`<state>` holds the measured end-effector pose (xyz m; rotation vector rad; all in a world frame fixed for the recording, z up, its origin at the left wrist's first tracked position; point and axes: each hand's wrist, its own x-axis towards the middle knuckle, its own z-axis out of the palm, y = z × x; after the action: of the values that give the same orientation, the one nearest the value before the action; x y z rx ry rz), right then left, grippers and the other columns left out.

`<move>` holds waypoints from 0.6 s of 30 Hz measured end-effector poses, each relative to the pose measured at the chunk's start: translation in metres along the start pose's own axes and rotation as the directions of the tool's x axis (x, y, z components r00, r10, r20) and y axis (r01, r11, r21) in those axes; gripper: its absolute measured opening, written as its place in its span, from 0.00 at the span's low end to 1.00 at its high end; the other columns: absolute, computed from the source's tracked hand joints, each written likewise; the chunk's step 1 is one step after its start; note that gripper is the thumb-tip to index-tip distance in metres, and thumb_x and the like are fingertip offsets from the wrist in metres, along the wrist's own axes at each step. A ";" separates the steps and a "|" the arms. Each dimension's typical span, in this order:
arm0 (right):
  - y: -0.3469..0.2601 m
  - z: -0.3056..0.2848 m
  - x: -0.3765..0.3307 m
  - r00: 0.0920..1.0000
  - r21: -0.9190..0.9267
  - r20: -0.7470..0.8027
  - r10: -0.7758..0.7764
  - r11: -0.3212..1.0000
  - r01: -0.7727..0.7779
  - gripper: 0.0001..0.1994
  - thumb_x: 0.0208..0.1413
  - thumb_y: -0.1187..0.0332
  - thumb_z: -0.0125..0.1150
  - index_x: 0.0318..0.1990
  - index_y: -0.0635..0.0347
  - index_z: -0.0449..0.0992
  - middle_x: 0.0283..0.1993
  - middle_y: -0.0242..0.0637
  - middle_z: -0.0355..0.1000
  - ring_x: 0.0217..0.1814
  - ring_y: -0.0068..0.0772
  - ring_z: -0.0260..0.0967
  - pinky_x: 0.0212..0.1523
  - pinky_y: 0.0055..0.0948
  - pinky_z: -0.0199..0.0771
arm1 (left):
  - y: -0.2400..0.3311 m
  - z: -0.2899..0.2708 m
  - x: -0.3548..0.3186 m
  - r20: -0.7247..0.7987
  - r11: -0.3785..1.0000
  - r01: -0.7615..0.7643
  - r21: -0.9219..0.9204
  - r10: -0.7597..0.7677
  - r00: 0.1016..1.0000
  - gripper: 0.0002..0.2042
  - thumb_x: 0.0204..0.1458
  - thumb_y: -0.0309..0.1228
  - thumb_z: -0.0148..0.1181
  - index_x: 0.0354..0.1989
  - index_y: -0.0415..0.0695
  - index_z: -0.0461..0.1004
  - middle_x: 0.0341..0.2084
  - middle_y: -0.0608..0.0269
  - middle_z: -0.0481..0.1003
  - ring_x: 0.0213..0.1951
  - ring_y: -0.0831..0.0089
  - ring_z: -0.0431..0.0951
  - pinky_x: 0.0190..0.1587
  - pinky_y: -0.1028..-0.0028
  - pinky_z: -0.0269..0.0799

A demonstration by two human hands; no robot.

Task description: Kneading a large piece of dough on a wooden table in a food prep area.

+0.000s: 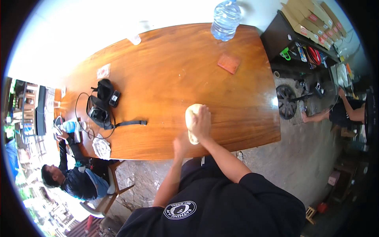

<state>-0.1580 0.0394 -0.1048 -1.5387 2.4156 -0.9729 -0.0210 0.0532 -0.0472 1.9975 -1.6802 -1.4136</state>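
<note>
The right grip (202,123) lay over a pale cream object (190,112) near the close edge of a wooden counter (166,79), though whether its fingers closed on it could not be told. The left grip (181,145), blurred just beside the object, was equally unreadable. Beyond lay a flat reddish square (229,63), near a large clear bottle (226,23); black strapped gear (100,104) rested left, toward a seated person (81,183).
</note>
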 end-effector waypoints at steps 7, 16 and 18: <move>-0.060 -0.069 0.065 0.540 0.071 0.817 -0.203 0.964 0.256 0.15 0.63 0.62 0.50 0.45 0.66 0.75 0.41 0.54 0.76 0.48 0.54 0.74 0.51 0.46 0.72 | -0.002 -0.070 0.103 -0.189 0.977 -0.165 -0.133 0.139 0.972 0.23 0.64 0.47 0.46 0.39 0.35 0.76 0.27 0.42 0.75 0.34 0.47 0.76 0.38 0.55 0.67; -0.016 0.018 0.030 0.890 0.016 0.384 -0.247 0.965 0.261 0.24 0.64 0.61 0.44 0.64 0.60 0.67 0.70 0.55 0.59 0.75 0.57 0.50 0.73 0.50 0.49 | 0.011 0.011 0.116 -0.061 0.797 -0.398 -0.454 0.418 0.907 0.22 0.66 0.41 0.44 0.61 0.40 0.69 0.62 0.51 0.68 0.64 0.52 0.66 0.67 0.60 0.59; -0.012 -0.019 -0.014 0.869 0.077 0.401 -0.291 0.956 0.284 0.25 0.63 0.60 0.44 0.66 0.60 0.66 0.71 0.52 0.58 0.75 0.56 0.50 0.73 0.49 0.48 | -0.021 0.026 0.067 -0.117 0.752 -0.658 0.032 0.657 0.745 0.24 0.57 0.39 0.53 0.61 0.42 0.70 0.62 0.48 0.68 0.65 0.50 0.65 0.68 0.54 0.57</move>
<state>-0.1497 0.0566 -0.0860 -1.9113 1.9237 -0.6194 -0.0319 0.0157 -0.1109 1.2190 -2.0181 -1.0036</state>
